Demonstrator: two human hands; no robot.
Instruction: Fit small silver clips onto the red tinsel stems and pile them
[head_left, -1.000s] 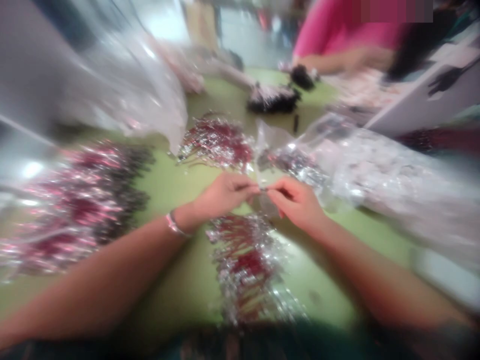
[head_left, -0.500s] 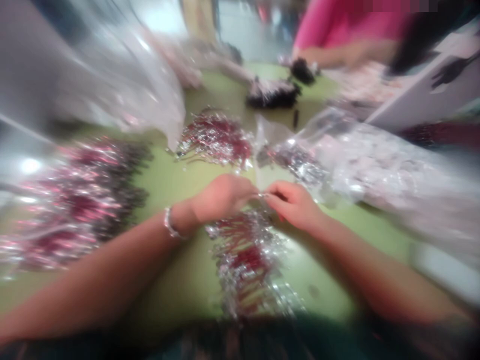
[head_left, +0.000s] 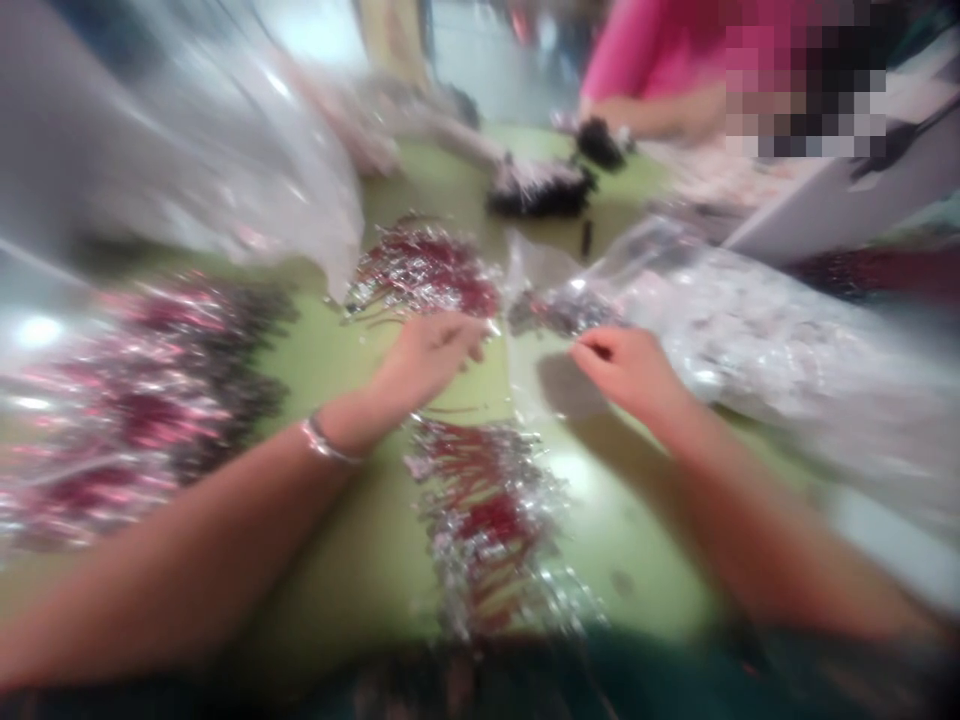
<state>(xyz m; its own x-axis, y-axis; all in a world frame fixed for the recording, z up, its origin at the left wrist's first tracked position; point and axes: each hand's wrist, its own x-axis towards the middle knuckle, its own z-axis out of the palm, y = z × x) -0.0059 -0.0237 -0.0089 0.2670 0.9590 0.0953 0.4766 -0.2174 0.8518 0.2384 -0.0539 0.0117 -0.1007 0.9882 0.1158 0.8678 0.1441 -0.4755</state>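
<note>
My left hand [head_left: 429,358], with a bracelet [head_left: 324,443] at the wrist, reaches to the near edge of a pile of thin red strands with silvery ends [head_left: 427,265]. Its fingers look loosely apart, though blurred. My right hand [head_left: 631,372] hovers over a clear plastic sheet or bag [head_left: 529,375], thumb and fingertips pinched together; anything between them is too small to make out. Small shiny pieces [head_left: 574,305] lie just beyond it. Closer to me, more red strands with silvery ends [head_left: 487,520] are laid in a row, with one single strand [head_left: 457,410] at its far end.
Pink, silvery bundles with dark ends [head_left: 150,410] lie at left. A large clear bag [head_left: 255,190] stands behind them. At right lies a bag of whitish pieces [head_left: 757,330]. Across the green table [head_left: 337,560] are dark-tipped bundles [head_left: 540,190] and a person in a pink top [head_left: 637,50].
My hands were together over the near row, pinching something small. They have parted: the left moved away to the far pile, the right toward the bag. A single strand now shows above the row.
</note>
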